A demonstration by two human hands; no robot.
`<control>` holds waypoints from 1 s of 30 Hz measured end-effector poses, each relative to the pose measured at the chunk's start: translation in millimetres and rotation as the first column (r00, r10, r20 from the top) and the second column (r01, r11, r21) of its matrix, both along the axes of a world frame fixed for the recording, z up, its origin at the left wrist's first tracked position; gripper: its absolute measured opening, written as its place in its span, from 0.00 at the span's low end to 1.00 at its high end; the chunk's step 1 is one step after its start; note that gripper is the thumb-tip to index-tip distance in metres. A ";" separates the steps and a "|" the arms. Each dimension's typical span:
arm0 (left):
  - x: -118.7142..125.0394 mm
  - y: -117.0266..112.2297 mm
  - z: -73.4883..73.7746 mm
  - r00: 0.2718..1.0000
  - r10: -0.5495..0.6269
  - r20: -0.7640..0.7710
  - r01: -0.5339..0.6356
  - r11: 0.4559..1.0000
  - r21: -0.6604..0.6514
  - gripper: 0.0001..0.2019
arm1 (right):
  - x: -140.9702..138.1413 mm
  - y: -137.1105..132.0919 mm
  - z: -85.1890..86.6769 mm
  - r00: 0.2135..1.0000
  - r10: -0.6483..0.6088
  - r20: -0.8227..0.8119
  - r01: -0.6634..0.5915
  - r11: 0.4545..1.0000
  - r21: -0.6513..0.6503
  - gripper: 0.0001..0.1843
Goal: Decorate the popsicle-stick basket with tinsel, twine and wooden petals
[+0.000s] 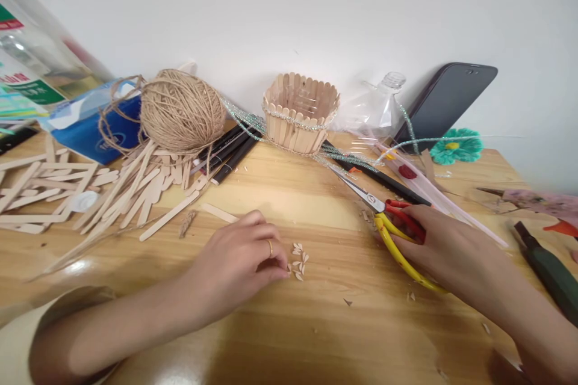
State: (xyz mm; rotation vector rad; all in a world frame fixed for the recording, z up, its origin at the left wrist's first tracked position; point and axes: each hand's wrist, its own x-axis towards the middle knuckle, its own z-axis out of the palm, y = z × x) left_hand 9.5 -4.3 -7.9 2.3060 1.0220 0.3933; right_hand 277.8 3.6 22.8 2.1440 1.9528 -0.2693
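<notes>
Head view: scissors (pixel 383 212) clasped in right hand (pixel 445 237), blades (pixel 361 194) toward back edge of surface (pixel 289 337), probably to spare left hand (pixel 244 255), bunched at wood chips (pixel 298 276) well in from that edge; pinching or not, cannot tell.

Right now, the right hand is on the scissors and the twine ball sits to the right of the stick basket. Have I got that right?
Not quite: the head view shows the twine ball to the left of the basket. The rest holds: the right hand is on the scissors.
</notes>
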 end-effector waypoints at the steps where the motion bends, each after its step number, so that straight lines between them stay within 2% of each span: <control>1: 0.2 0.0 -0.1 1.000 -0.001 0.013 0.001 1.000 0.006 0.06 | 1.5 -0.2 -1.8 1.000 0.009 0.003 -0.009 1.000 0.015 0.15; 3: 1.5 0.2 0.1 1.000 0.006 0.013 -0.006 1.000 0.024 0.04 | 5.5 -0.8 -7.0 0.999 0.046 0.006 -0.046 0.997 0.058 0.15; 7: 9.3 1.0 0.9 0.992 0.054 -0.113 -0.050 0.998 0.035 0.16 | 13.5 -1.5 -17.3 0.997 0.069 0.027 -0.072 0.991 0.117 0.17; 9: 13.0 1.7 -0.3 0.988 0.074 -0.136 -0.069 0.997 0.040 0.11 | 15.7 -1.5 -19.8 0.998 0.053 0.033 -0.057 0.991 0.119 0.17; 11: 14.1 2.6 -2.6 0.994 0.078 -0.083 -0.073 0.996 0.057 0.08 | 16.6 -1.6 -20.4 0.998 0.052 0.021 -0.054 0.991 0.121 0.18; 16: 6.9 5.7 -7.1 0.980 0.122 0.157 -0.135 0.988 0.076 0.08 | 15.0 -1.8 -18.7 0.999 0.028 0.022 -0.031 0.988 0.154 0.20; 20: 2.4 8.4 -6.8 0.977 0.125 0.174 -0.144 0.985 0.097 0.05 | 11.9 -1.0 -16.1 1.000 0.014 0.007 -0.015 0.984 0.176 0.20; 23: 1.1 8.7 -6.2 0.972 0.095 0.214 -0.125 0.984 0.130 0.09 | 9.1 -2.5 -13.6 0.995 0.031 -0.090 -0.016 0.987 0.161 0.22; 27: -0.3 8.2 -6.1 0.959 0.130 0.250 -0.170 0.974 0.147 0.09 | 5.5 -8.3 -8.9 0.976 0.012 -0.218 0.016 0.992 0.127 0.25; 30: -1.7 10.5 -6.2 0.952 0.122 0.279 -0.194 0.950 0.245 0.08 | 2.5 -12.8 -3.7 0.962 -0.001 -0.272 0.032 0.993 0.112 0.24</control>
